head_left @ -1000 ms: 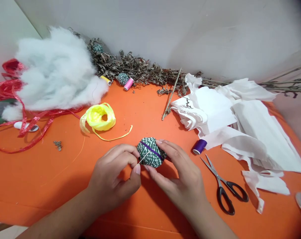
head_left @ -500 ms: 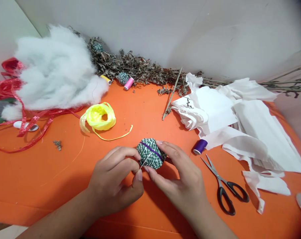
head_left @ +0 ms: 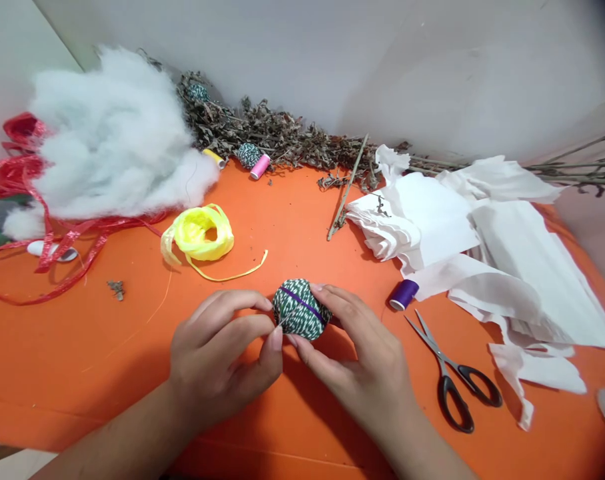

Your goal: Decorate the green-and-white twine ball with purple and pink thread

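Observation:
A ball of green and white twine (head_left: pixel 297 323) with a purple band of thread across it is held over the orange table. My right hand (head_left: pixel 365 340) grips the ball from its right side, thumb below and fingers above. At the ball's left lower side, my left hand (head_left: pixel 227 353) pinches a thin, shiny sewing needle (head_left: pixel 286 319) between thumb and index finger. The needle lies against the twine; whether its tip is in the ball I cannot tell. To the right of my right hand lie a purple thread spool (head_left: pixel 403 294) and black-handled scissors (head_left: pixel 447 363).
Yellow plastic ribbon (head_left: pixel 202 233) is coiled left of centre. White stuffing (head_left: pixel 112 140) and red ribbon (head_left: pixel 75 240) fill the left back. Dried stems (head_left: pixel 282 130) line the wall, with a pink spool (head_left: pixel 260 167) before them. White paper (head_left: pixel 432 220) spreads over the right.
My left hand has shifted slightly left, its index finger straighter, and less of the needle shows. The twine ball has moved a little left with my right hand.

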`<state>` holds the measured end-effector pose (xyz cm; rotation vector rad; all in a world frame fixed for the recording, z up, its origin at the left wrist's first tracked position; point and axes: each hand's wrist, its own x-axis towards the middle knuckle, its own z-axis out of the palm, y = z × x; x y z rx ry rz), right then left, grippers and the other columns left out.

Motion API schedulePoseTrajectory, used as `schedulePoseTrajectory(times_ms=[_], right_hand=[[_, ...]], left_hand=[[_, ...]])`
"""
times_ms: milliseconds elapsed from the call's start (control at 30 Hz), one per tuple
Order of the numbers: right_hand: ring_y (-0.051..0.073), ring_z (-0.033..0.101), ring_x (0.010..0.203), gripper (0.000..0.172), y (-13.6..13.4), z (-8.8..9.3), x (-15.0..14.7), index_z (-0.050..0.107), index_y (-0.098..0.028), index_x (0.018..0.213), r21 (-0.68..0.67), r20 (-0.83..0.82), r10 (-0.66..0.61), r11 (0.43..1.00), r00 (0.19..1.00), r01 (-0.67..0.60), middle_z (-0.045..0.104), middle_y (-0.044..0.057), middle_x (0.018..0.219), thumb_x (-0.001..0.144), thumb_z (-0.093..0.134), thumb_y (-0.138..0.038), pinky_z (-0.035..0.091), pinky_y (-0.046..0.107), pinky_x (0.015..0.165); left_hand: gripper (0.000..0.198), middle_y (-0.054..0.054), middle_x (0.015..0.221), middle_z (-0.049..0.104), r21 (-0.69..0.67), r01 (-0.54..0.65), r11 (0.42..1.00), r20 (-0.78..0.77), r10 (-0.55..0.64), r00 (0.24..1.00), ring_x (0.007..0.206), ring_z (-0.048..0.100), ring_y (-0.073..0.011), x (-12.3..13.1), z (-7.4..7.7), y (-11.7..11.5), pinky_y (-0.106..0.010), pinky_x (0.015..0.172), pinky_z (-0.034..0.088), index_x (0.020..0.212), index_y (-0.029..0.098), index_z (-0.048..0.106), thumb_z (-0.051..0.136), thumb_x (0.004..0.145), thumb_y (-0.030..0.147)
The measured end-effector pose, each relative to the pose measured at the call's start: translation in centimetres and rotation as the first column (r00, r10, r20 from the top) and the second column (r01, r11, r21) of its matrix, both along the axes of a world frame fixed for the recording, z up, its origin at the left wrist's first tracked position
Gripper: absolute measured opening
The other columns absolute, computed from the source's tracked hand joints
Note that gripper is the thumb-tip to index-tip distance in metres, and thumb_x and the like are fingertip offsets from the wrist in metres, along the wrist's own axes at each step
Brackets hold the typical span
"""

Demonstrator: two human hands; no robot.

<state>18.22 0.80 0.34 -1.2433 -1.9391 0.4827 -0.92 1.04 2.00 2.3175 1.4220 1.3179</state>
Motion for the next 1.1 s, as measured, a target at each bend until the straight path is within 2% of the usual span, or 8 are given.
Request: schedulePoseTrajectory(times_ms=[400, 800, 1100], right_hand=[[0.022, 0.066, 0.110, 0.047, -0.35, 0.09, -0.52, 0.056, -0.021, 0.126, -0.034, 0.020, 0.036, 0.999, 0.999, -0.035, 0.067, 0.011, 0.121, 0.082, 0.072, -0.021, 0.060, 0.037, 0.092], [0.022, 0.065, 0.111, 0.047, -0.32, 0.24, -0.44, 0.054, -0.022, 0.127, -0.053, 0.012, 0.035, 0.998, 0.999, -0.034, 0.066, 0.010, 0.121, 0.083, 0.071, -0.020, 0.060, 0.037, 0.092], [0.021, 0.063, 0.114, 0.050, -0.31, 0.02, -0.40, 0.054, -0.022, 0.128, -0.074, -0.003, 0.026, 0.997, 1.000, -0.026, 0.065, 0.009, 0.124, 0.082, 0.071, -0.018, 0.059, 0.037, 0.094]], left_hand=[[0.012, -0.001, 0.087, 0.068, 0.007, -0.058, 0.998, 0.077, 0.057, 0.995, 0.078, 0.067, -0.0125, -0.27, -0.27, 0.06, -0.025, 0.071, 0.057, 0.083, 0.022, 0.058, 0.062, 0.082, 0.010], [0.014, -0.001, 0.085, 0.067, -0.005, -0.010, 1.000, 0.084, 0.011, 0.996, 0.075, 0.067, -0.0123, -0.48, 0.06, -0.04, -0.024, 0.067, 0.057, 0.082, 0.022, 0.057, 0.059, 0.081, 0.007], [0.016, 0.000, 0.082, 0.066, 0.040, 0.005, 0.999, 0.091, -0.009, 0.996, 0.071, 0.066, -0.0115, -0.43, 0.15, -0.06, -0.022, 0.064, 0.057, 0.079, 0.021, 0.057, 0.060, 0.077, 0.005]])
